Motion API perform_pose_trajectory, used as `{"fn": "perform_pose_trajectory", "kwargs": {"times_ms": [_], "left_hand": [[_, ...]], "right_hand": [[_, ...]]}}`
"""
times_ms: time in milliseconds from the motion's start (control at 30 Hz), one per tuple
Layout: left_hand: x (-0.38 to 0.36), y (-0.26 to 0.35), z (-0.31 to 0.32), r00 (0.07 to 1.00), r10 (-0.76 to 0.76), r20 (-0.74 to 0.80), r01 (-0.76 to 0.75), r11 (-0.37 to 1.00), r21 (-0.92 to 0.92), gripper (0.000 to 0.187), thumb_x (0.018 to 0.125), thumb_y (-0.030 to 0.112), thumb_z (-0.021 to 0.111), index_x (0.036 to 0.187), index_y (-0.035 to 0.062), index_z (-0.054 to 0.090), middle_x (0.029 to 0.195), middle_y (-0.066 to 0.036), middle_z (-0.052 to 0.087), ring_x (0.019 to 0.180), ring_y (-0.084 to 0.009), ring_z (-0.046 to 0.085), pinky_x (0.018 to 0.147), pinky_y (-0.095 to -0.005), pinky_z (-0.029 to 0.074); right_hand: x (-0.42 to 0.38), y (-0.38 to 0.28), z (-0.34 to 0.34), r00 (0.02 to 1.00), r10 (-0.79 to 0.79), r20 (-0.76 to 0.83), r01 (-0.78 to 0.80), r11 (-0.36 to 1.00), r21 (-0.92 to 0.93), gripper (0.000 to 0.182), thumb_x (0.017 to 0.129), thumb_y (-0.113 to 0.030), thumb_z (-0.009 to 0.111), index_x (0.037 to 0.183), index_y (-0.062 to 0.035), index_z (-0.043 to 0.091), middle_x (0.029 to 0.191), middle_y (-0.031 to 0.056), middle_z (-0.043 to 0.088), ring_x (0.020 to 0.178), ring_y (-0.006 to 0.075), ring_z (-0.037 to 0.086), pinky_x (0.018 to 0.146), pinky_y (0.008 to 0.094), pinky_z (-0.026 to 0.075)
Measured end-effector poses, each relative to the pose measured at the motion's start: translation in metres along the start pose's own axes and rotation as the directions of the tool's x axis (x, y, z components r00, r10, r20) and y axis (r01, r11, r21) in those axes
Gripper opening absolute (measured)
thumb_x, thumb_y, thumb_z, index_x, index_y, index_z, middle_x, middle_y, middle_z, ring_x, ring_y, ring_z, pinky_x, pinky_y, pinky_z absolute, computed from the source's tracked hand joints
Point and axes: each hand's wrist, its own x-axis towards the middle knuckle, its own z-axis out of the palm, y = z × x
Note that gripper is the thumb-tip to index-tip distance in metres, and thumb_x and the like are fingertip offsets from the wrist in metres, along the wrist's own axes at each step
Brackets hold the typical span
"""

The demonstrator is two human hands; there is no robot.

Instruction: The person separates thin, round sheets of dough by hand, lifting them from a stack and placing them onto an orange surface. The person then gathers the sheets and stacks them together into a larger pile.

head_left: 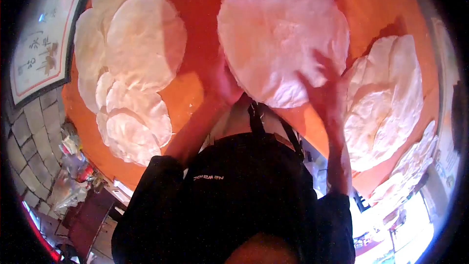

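Note:
A large, round, pale flatbread (278, 29) is directly in front of me at the orange table. Along its lower left edge is my left hand (223, 80), smeared by motion, its fingers partly hidden by the bread's rim. My right hand (320, 78) overlaps the bread's lower right part, with the fingers stretched out and spread. To the left, several overlapping flatbreads (144, 39) lie in a pile, with smaller ones (134, 122) nearer to me. A folded stack of flatbreads (386, 98) lies on the right, beyond my right wrist.
The orange table (188, 99) curves around my body. More thin sheets (408, 166) lie along its right edge. A framed sign with writing (44, 39) stands at the upper left, above a tiled surface (31, 146). Plastic bags (68, 186) sit at the lower left.

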Motion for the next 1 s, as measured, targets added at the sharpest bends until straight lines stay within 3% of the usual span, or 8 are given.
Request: {"fn": "perform_pose_trajectory", "kwargs": {"times_ms": [67, 200, 367, 600, 700, 767, 833, 1000], "left_hand": [[0.001, 0.0, -0.003, 0.988, 0.082, 0.134, -0.099, 0.987, 0.129, 0.055, 0.1, 0.048, 0.037, 0.138, 0.0073, 0.043, 0.132, -0.009, 0.055, 0.122, -0.0256, 0.051, 0.104, -0.0404, 0.04], [-0.004, 0.002, 0.015, 0.998, -0.025, 0.052, 0.017, 0.988, 0.156, 0.052, 0.1, 0.044, 0.041, 0.136, 0.0065, 0.044, 0.129, -0.008, 0.057, 0.118, -0.0234, 0.053, 0.1, -0.0378, 0.041], [0.003, 0.002, 0.013, 0.985, -0.07, 0.155, 0.003, 0.919, 0.393, 0.049, 0.098, 0.042, 0.046, 0.129, 0.0043, 0.049, 0.115, -0.006, 0.063, 0.104, -0.0182, 0.058, 0.088, -0.0335, 0.044], [0.005, 0.008, -0.028, 0.986, 0.159, -0.058, -0.01, 0.393, 0.919, 0.029, 0.087, 0.017, 0.063, 0.112, 0.0017, 0.061, 0.102, -0.006, 0.065, 0.097, -0.0208, 0.06, 0.083, -0.032, 0.049], [0.0, 0.034, 0.008, 0.932, -0.179, -0.315, 0.256, 0.941, 0.222, 0.028, 0.091, 0.014, 0.056, 0.114, -0.0004, 0.062, 0.104, -0.008, 0.065, 0.096, -0.0175, 0.06, 0.079, -0.0297, 0.05], [-0.007, 0.04, 0.009, 0.984, -0.101, -0.145, 0.146, 0.929, 0.34, 0.039, 0.088, 0.01, 0.059, 0.125, -0.0005, 0.053, 0.119, -0.012, 0.058, 0.105, -0.021, 0.057, 0.086, -0.0333, 0.048], [-0.004, 0.048, -0.02, 0.992, 0.082, 0.091, -0.121, 0.758, 0.641, 0.051, 0.085, 0.006, 0.062, 0.133, -0.0001, 0.046, 0.13, -0.013, 0.052, 0.114, -0.0246, 0.054, 0.095, -0.037, 0.047], [0.027, 0.074, -0.092, 0.984, 0.129, -0.119, -0.018, 0.748, 0.664, 0.051, 0.089, 0.008, 0.061, 0.137, 0.0012, 0.044, 0.135, -0.011, 0.051, 0.116, -0.0282, 0.054, 0.1, -0.041, 0.043]], "right_hand": [[-0.002, -0.047, 0.014, 0.965, -0.074, 0.251, 0.041, 0.99, 0.135, 0.058, 0.066, -0.016, 0.086, 0.117, -0.0039, 0.061, 0.114, 0.0121, 0.064, 0.106, 0.0233, 0.06, 0.091, 0.0358, 0.049], [-0.005, -0.05, 0.031, 0.945, -0.323, 0.049, 0.32, 0.946, 0.049, 0.042, 0.063, -0.024, 0.086, 0.096, -0.0045, 0.069, 0.105, 0.0195, 0.066, 0.101, 0.0351, 0.063, 0.086, 0.0434, 0.052], [-0.002, -0.04, 0.016, 0.978, -0.206, 0.02, 0.193, 0.945, 0.263, 0.026, 0.071, -0.015, 0.08, 0.089, -0.0012, 0.067, 0.079, 0.0167, 0.069, 0.07, 0.029, 0.069, 0.062, 0.0336, 0.055], [0.001, -0.037, 0.021, 0.999, 0.027, -0.031, -0.018, 0.96, 0.278, 0.014, 0.085, -0.012, 0.068, 0.091, -0.0011, 0.062, 0.074, 0.0183, 0.067, 0.062, 0.0247, 0.067, 0.055, 0.0362, 0.052], [0.016, -0.027, -0.032, 0.942, 0.117, -0.313, -0.026, 0.96, 0.279, 0.007, 0.089, -0.008, 0.061, 0.09, -0.0008, 0.061, 0.068, 0.0152, 0.064, 0.061, 0.0205, 0.065, 0.054, 0.0348, 0.05], [0.019, 0.002, -0.087, 0.895, 0.245, -0.373, 0.069, 0.749, 0.659, 0.007, 0.09, -0.011, 0.062, 0.09, -0.004, 0.061, 0.072, 0.0057, 0.063, 0.06, 0.014, 0.058, 0.055, 0.029, 0.048], [0.007, 0.049, -0.15, 0.832, 0.235, -0.503, 0.109, 0.819, 0.564, 0.015, 0.091, -0.016, 0.06, 0.094, -0.0015, 0.061, 0.075, 0.0062, 0.064, 0.061, 0.0154, 0.059, 0.055, 0.0286, 0.05], [-0.053, 0.168, -0.271, 0.517, 0.342, -0.785, -0.074, 0.931, 0.357, 0.028, 0.093, -0.028, 0.061, 0.095, 0.0004, 0.063, 0.069, 0.0058, 0.063, 0.056, 0.0117, 0.056, 0.054, 0.0241, 0.047]]}}
